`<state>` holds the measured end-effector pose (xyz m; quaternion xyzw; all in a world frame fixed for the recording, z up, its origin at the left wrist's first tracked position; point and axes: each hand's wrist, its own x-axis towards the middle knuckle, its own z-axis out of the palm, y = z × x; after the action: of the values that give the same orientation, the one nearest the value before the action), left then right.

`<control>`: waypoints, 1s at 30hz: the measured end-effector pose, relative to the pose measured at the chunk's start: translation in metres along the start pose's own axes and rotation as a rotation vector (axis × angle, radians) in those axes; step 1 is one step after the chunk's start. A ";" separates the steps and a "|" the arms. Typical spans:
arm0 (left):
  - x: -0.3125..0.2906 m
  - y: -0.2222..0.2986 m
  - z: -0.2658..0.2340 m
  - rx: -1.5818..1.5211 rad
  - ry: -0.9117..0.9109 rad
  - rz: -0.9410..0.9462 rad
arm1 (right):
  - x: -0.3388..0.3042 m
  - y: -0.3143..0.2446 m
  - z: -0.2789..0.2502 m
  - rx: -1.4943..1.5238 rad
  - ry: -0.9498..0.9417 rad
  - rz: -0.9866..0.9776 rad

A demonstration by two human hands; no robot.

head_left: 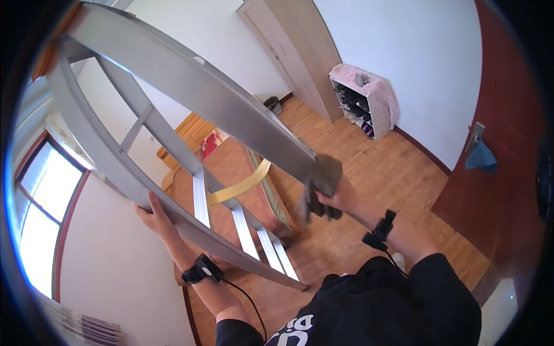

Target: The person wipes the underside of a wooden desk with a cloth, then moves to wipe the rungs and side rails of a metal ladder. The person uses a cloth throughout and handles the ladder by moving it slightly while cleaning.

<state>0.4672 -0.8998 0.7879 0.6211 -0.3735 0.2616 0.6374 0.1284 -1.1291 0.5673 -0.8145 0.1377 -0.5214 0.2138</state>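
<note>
A silver metal stepladder (231, 115) stands tall right in front of me, its rails bending across the view. My left hand (154, 218) grips the left rail, with one finger laid along its face and the others partly behind it. In my right hand (339, 198) is a grey cloth (326, 175), wrapped over the edge of the right rail, with loose ends hanging below. A yellow strap (245, 184) spans between the ladder's sections, above the lower steps. Black bands with devices sit on both my wrists.
Behind the ladder lies a bed (266, 199) with a wooden headboard (189, 130). Farther back are a wardrobe (300, 55), a small bin (273, 105) and a shoe rack (379, 118). A dark red door (502, 202) with a blue cloth (481, 157) on its handle stands at right.
</note>
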 end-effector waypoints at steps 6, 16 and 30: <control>-0.027 -0.007 0.010 0.769 0.197 0.481 | -0.047 0.026 -0.006 0.149 -0.089 0.025; -0.138 0.092 0.199 -0.441 -0.310 -0.351 | 0.154 -0.027 -0.018 0.399 -0.072 -0.403; -0.154 0.118 0.235 -0.082 0.126 -0.386 | -0.192 0.147 0.026 0.566 -0.380 0.462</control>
<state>0.2478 -1.1007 0.7233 0.6370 -0.2176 0.1575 0.7226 0.0713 -1.1658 0.3335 -0.7531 0.1261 -0.3173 0.5625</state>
